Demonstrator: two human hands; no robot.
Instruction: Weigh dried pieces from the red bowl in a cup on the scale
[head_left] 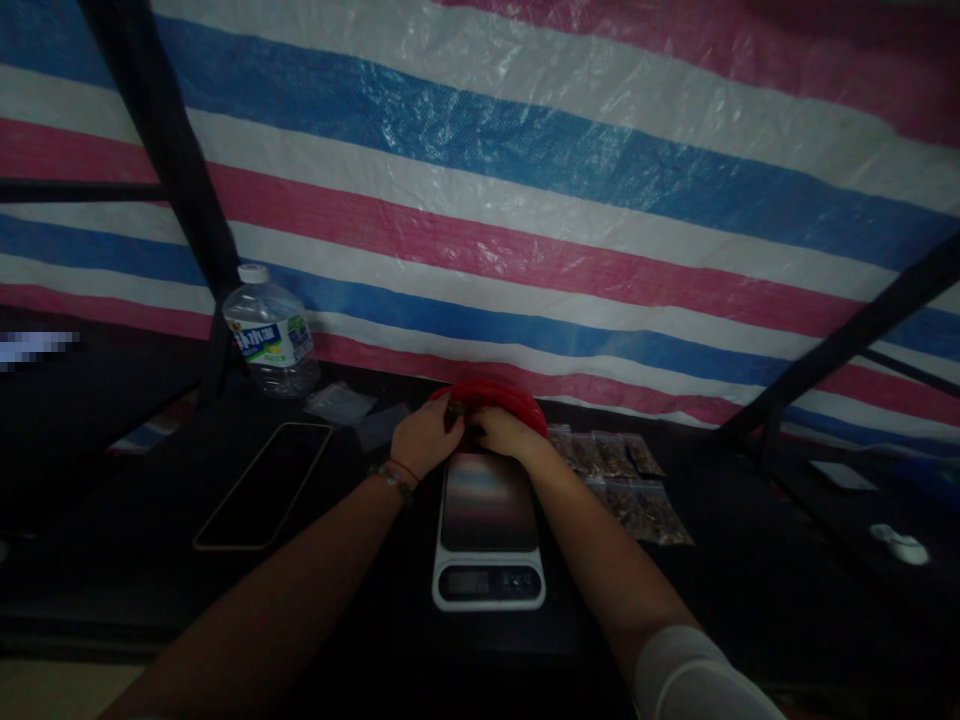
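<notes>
A red plastic container [517, 397], perhaps a bowl or basin, stands behind a white kitchen scale [489, 555] with a shiny, bare weighing plate. Both my hands are at the container's near side, beyond the scale. My left hand [424, 438] has its fingers curled at the left rim, around something small and dark that I cannot make out. A red string and a beaded bracelet circle that wrist. My right hand [504, 432] reaches in over the near rim with fingers bent down; the fingertips and whatever they grip are hidden in shadow.
Small zip bags of brown dried bits [637, 490] lie in rows to the right. On the left are a phone [262, 487], clear empty bags [341, 402] and a big plastic bottle [274, 335]. Striped sheeting [480, 240] hangs behind the black table. Slanted black posts [169, 150] flank it.
</notes>
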